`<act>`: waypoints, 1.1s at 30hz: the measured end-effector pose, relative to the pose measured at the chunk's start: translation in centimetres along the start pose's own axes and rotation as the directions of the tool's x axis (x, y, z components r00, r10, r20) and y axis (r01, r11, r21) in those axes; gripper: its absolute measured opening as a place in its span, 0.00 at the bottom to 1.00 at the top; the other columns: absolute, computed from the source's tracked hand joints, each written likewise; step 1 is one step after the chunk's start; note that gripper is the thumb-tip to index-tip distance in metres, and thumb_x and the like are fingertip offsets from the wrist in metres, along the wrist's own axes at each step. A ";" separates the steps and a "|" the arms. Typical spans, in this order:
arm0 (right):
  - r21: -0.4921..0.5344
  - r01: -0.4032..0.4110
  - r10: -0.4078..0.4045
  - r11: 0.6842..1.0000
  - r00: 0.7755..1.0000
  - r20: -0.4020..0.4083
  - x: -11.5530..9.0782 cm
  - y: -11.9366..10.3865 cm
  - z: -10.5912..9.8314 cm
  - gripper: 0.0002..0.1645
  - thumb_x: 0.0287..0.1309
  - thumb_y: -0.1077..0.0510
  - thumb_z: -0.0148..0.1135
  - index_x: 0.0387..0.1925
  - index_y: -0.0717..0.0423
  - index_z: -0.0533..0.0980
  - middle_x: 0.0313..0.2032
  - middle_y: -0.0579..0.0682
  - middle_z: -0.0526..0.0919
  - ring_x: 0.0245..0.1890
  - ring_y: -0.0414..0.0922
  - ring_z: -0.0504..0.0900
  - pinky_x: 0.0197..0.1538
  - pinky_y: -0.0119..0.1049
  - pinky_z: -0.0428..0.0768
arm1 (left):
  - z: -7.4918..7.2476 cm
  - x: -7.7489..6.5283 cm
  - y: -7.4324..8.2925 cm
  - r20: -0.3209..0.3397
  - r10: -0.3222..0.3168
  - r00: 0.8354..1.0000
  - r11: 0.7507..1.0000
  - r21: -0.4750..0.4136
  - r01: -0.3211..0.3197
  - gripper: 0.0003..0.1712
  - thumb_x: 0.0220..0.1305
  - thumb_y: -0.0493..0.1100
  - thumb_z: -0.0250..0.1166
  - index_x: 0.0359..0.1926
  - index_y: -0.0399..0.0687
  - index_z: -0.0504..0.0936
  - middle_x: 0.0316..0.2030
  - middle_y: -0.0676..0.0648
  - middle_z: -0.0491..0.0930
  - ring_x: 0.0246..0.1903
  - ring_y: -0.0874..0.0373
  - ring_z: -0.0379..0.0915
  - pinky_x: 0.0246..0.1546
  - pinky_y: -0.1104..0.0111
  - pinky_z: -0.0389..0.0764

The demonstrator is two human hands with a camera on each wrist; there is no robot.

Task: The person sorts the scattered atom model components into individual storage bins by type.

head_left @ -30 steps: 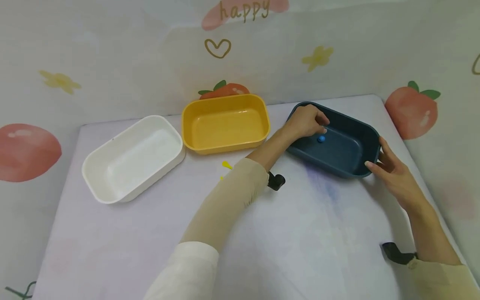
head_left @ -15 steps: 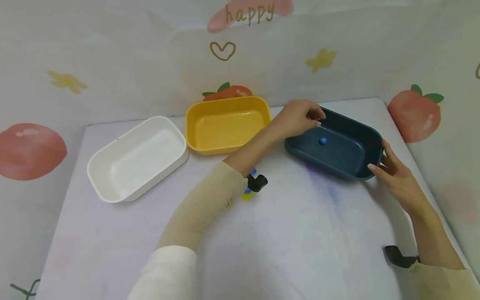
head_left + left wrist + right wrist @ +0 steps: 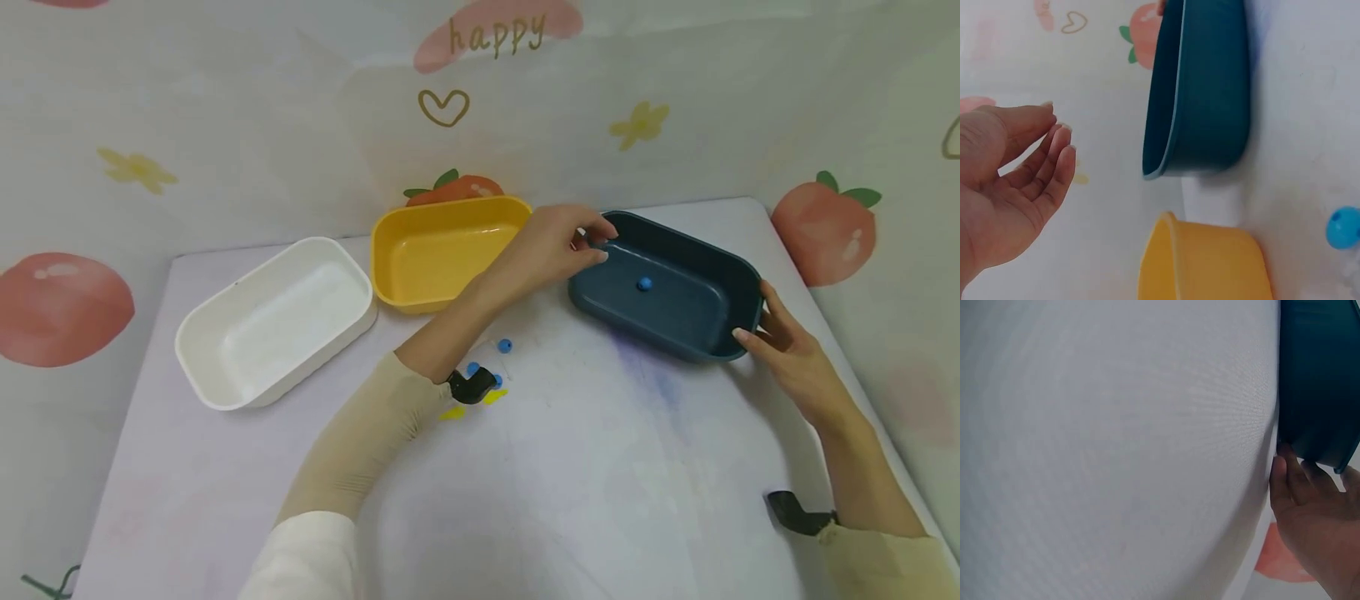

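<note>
My left hand (image 3: 564, 243) is over the near-left corner of a dark blue basin (image 3: 720, 242), its fingers loosely bent. In the left wrist view the left hand (image 3: 1016, 169) holds nothing, thumb and fingertips close together. Inside the basin lies one small blue bead (image 3: 644, 284). My right hand (image 3: 787, 350) holds the basin's right end, thumb over the rim and fingers against the outer wall. The right wrist view shows the right hand's fingers (image 3: 1297, 484) on the basin's end (image 3: 1319, 381), low beside the table.
A yellow basin (image 3: 382, 250) stands left of the blue one, partly behind the left forearm. Farther left is a white basin (image 3: 258, 325). Several small blue beads (image 3: 505, 345) and yellow pieces (image 3: 453, 412) lie on the table, partly covered by the black wrist mount (image 3: 472, 386).
My left hand has drawn back leftward from over the blue basin, uncovering beads and yellow pieces on the table. The bead in the basin and the right hand's hold are about the same.
</note>
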State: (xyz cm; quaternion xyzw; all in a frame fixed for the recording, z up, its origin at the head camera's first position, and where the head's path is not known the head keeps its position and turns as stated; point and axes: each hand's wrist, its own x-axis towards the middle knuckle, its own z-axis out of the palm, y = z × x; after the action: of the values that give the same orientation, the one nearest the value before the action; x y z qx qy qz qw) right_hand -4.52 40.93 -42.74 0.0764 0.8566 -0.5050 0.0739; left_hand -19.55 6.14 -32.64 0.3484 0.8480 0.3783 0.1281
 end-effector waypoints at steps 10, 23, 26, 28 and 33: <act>-0.001 -0.012 0.012 1.000 1.000 0.008 0.0 -0.3 0.0 0.46 0.73 0.55 0.53 0.75 0.21 0.38 0.78 0.53 0.42 0.76 0.56 0.46 0.61 0.19 0.63 | -0.6 -3.7 -1.1 -0.093 0.050 0.994 0.998 -0.031 -0.053 0.17 0.65 0.43 0.68 0.54 0.47 0.83 0.46 0.53 0.83 0.39 0.65 0.75 0.41 0.77 0.76; -0.005 -0.011 0.011 1.000 1.000 0.008 -0.1 -0.3 0.0 0.46 0.73 0.53 0.54 0.75 0.19 0.38 0.78 0.50 0.43 0.75 0.58 0.50 0.59 0.18 0.64 | -0.6 -7.9 -2.5 -0.157 0.004 0.988 0.995 -0.102 -0.020 0.17 0.65 0.39 0.68 0.54 0.46 0.83 0.43 0.53 0.83 0.37 0.63 0.75 0.42 0.74 0.78; -0.008 -0.014 0.014 1.000 1.000 0.008 -0.1 -0.3 0.0 0.46 0.73 0.53 0.54 0.75 0.19 0.38 0.78 0.50 0.43 0.75 0.59 0.51 0.59 0.17 0.64 | -0.4 -8.8 -3.0 -0.182 -0.001 0.983 0.992 -0.125 -0.022 0.16 0.64 0.39 0.69 0.53 0.46 0.84 0.42 0.53 0.83 0.38 0.63 0.76 0.42 0.73 0.79; -0.008 -0.016 0.016 1.000 1.000 0.010 -0.2 -0.3 0.0 0.46 0.73 0.53 0.54 0.74 0.19 0.38 0.78 0.50 0.44 0.75 0.59 0.51 0.59 0.17 0.64 | -0.3 -9.3 -3.5 -0.204 0.000 0.979 0.991 -0.133 -0.027 0.16 0.64 0.39 0.69 0.53 0.46 0.84 0.42 0.53 0.83 0.38 0.63 0.76 0.42 0.73 0.79; -0.002 -0.015 0.015 1.000 1.000 0.011 -0.1 -0.3 0.1 0.46 0.73 0.53 0.54 0.74 0.19 0.38 0.78 0.50 0.43 0.75 0.57 0.50 0.60 0.18 0.63 | -0.1 -10.3 -4.7 -0.237 0.022 0.971 0.986 -0.158 -0.060 0.16 0.63 0.38 0.70 0.52 0.43 0.84 0.43 0.52 0.83 0.39 0.63 0.77 0.43 0.71 0.80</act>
State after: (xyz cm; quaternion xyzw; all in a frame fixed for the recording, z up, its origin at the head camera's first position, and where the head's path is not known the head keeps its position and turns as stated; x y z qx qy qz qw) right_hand -4.47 40.74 -42.53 0.0802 0.8561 -0.5038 0.0825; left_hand -14.44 -3.20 -36.45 0.3071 0.8158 0.4877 0.0476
